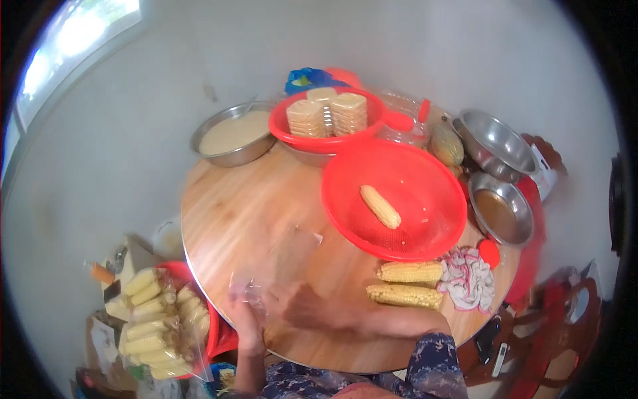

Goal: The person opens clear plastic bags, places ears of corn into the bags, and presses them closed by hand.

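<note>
My left hand (244,319) is at the near edge of the round wooden table, its fingers closed on a clear plastic bag (272,256). The bag stands up loosely over the tabletop and looks thin and see-through. Just to its right, my right hand (302,307) is smeared by motion, so its fingers cannot be made out. Two peeled corn cobs (407,271) lie side by side to the right of that hand. Behind them, a single cob (380,207) rests in a red plastic colander (435,243).
Bagged corn cobs (151,326) fill a red basin (214,326) at lower left. Along the back stand a steel bowl of pale batter (236,133) and a red basin with stacked wrapped pieces (329,113). A crumpled cloth (467,279) and steel bowls (502,213) are at right.
</note>
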Motion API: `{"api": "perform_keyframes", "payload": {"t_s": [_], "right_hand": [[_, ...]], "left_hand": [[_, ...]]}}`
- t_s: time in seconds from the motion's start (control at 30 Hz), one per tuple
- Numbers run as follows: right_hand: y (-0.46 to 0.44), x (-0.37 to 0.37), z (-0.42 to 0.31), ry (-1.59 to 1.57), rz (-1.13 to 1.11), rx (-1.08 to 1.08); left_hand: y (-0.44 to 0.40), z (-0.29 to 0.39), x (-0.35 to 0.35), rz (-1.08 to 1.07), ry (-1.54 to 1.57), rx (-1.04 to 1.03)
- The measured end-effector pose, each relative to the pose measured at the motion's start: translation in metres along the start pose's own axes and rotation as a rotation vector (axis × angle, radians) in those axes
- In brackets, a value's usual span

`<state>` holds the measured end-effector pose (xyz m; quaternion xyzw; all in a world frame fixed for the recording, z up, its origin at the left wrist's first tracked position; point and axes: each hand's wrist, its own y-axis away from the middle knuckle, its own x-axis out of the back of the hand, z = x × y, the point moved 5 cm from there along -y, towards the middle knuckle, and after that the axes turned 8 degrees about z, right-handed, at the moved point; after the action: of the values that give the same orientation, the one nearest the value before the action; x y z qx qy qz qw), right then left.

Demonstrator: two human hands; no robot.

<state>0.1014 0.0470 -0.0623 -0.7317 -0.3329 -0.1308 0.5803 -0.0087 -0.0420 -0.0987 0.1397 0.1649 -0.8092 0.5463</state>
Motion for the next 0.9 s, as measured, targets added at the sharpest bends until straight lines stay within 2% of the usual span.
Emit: {"api": "perform_keyframes", "payload": {"t_s": [0.03, 0.07, 0.1, 0.13, 0.2, 0.23, 0.27, 0.3, 0.33, 0.37, 0.4, 0.47, 0.5, 0.53, 0.57, 0.6, 0.67, 0.77, 0.9], "right_hand": [[0.003, 0.003, -0.014, 0.053, -0.02, 0.074], [0.003, 0.004, -0.016, 0.074, -0.034, 0.121], [0.003, 0.005, -0.019, 0.095, -0.046, 0.168], [0.0, 0.006, -0.01, 0.083, -0.104, 0.077], [-0.007, 0.009, -0.001, 0.067, -0.179, -0.003], [-0.02, 0.015, 0.009, 0.233, -0.388, -0.268], [-0.021, 0.016, 0.015, 0.314, -0.491, -0.391], [-0.021, 0.017, 0.02, 0.405, -0.606, -0.504], [-0.032, 0.029, 0.016, 0.295, -0.221, -0.382], [-0.036, 0.046, 0.011, 0.17, 0.158, -0.26], [-0.036, 0.047, 0.012, 0.165, 0.143, -0.246], [-0.04, 0.055, 0.005, 0.328, 0.247, -0.007], [-0.042, 0.061, 0.002, 0.323, 0.238, 0.004], [-0.047, 0.068, -0.005, 0.455, 0.206, 0.044], [-0.052, 0.074, -0.009, 0.587, 0.176, 0.087], [-0.054, 0.079, -0.01, 0.583, 0.171, 0.103], [-0.051, 0.088, -0.004, 0.593, 0.138, -0.036], [-0.046, 0.099, 0.005, 0.548, 0.078, -0.105], [-0.038, 0.095, 0.008, 0.58, 0.139, -0.076]], "left_hand": [[-0.003, 0.001, 0.003, 0.11, 0.194, 0.107], [-0.003, 0.003, 0.007, 0.128, 0.204, 0.094], [-0.005, 0.007, 0.008, 0.08, 0.031, -0.03], [-0.005, 0.008, 0.009, 0.035, -0.146, -0.146], [-0.001, 0.005, 0.011, 0.028, -0.178, -0.199], [0.009, 0.026, -0.004, -0.051, -0.405, -0.486], [0.021, 0.041, -0.02, -0.127, -0.64, -0.769], [0.026, 0.045, -0.029, -0.14, -0.762, -0.874], [0.026, 0.048, -0.035, -0.113, -0.763, -0.871], [0.03, 0.052, -0.044, -0.148, -0.809, -0.975], [0.033, 0.054, -0.052, -0.186, -0.854, -1.08], [0.032, 0.058, -0.059, -0.197, -0.911, -1.069], [0.033, 0.065, -0.066, -0.24, -0.94, -1.123], [0.035, 0.071, -0.072, -0.282, -0.968, -1.178], [0.035, 0.077, -0.076, -0.263, -0.967, -1.178], [0.037, 0.083, -0.08, -0.263, -0.939, -1.222], [0.037, 0.088, -0.079, -0.251, -0.911, -1.268], [0.033, 0.092, -0.071, -0.145, -0.869, -1.27], [0.019, 0.093, -0.048, -0.085, -0.913, -1.175]]}}
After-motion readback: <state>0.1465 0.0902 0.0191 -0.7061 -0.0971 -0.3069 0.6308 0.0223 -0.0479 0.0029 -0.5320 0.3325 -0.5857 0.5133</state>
